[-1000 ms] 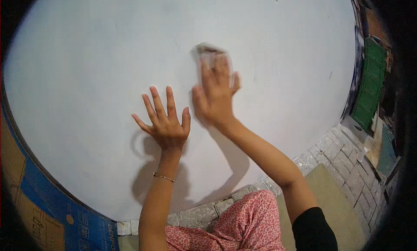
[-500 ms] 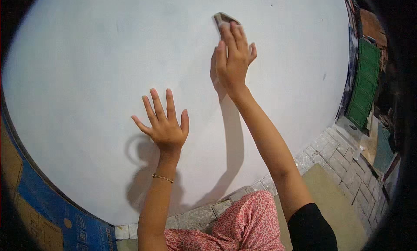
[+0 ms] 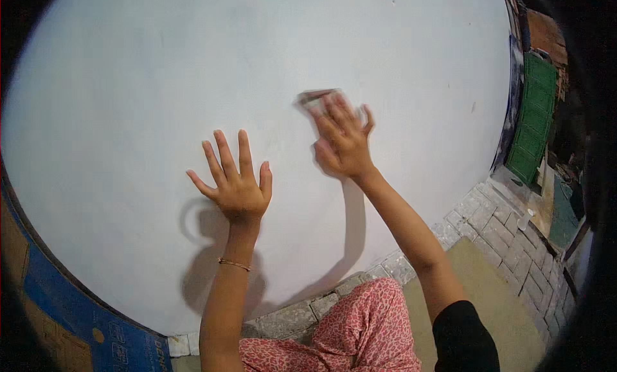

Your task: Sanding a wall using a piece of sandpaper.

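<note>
My left hand (image 3: pixel 241 189) rests flat against the white wall (image 3: pixel 148 108), its fingers spread and holding nothing. A thin bracelet (image 3: pixel 234 264) circles that wrist. Higher up and to the right, my right hand (image 3: pixel 346 137) presses a small folded brown-grey sheet, apparently sandpaper (image 3: pixel 315 97), against the wall. Only its upper edge shows past the fingertips; the rest lies under the fingers. Motion blurs this hand and the sheet somewhat.
Blue and brown cardboard (image 3: pixel 71 314) lines the lower left. My legs in pink patterned trousers (image 3: pixel 373 324) are below, beside a tan mat (image 3: pixel 469 301) on grey paving (image 3: pixel 514 250). At the right edge stands a green ridged panel (image 3: pixel 533 118) with clutter.
My right hand has moved down the wall with the sandpaper, bending more at the elbow, and the sheet has tilted. My left hand stays in place on the wall; the view has shifted slightly.
</note>
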Motion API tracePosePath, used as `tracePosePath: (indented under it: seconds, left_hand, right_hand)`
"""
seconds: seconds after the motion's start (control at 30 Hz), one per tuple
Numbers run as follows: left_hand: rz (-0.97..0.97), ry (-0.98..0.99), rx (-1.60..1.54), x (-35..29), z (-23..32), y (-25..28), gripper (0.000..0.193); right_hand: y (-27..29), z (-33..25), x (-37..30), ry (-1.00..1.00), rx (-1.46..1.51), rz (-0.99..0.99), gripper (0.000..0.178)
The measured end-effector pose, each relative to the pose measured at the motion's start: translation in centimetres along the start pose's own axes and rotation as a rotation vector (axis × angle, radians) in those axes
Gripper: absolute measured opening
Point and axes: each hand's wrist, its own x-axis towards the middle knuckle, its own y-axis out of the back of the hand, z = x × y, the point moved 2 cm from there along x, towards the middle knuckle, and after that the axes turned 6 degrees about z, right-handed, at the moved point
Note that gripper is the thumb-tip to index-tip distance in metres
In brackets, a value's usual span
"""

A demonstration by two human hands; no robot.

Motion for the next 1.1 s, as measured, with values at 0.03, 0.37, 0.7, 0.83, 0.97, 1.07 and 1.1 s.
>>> tracePosePath:
  seconds: [0.03,0.37,0.7,0.83,0.97,1.07,1.1]
  left_hand:
    - [-0.003,0.001,0.003,-0.1,0.0,0.0,0.065]
    - [0.024,0.006,0.028,-0.4,0.0,-0.1,0.063]
    - [0.012,-0.015,0.005,-0.7,0.0,-0.2,0.062]
    - [0.025,-0.029,-0.001,-0.8,0.0,-0.3,0.063]
    - [-0.008,-0.017,0.005,-0.7,0.3,-0.5,0.064]
    - [0.010,-0.021,-0.024,-0.9,0.3,-0.6,0.063]
    - [0.016,-0.019,-0.012,-0.9,0.1,-0.7,0.063]
  right_hand:
    - [0.3,0.7,-0.6,-0.252,-0.007,0.115,0.058]
    - [0.7,0.1,-6.4,-0.633,0.039,0.194,0.062]
    - [0.1,-4.0,-10.3,-0.592,0.119,0.028,0.067]
    - [-0.8,-7.8,-10.7,-0.191,0.124,-0.142,0.062]
    - [-1.4,-7.6,-10.2,-0.616,0.115,0.102,0.059]
    - [-1.3,-11.2,-10.2,-0.458,0.227,-0.131,0.057]
    - [-1.6,-11.7,-11.1,-0.181,0.220,-0.193,0.057]
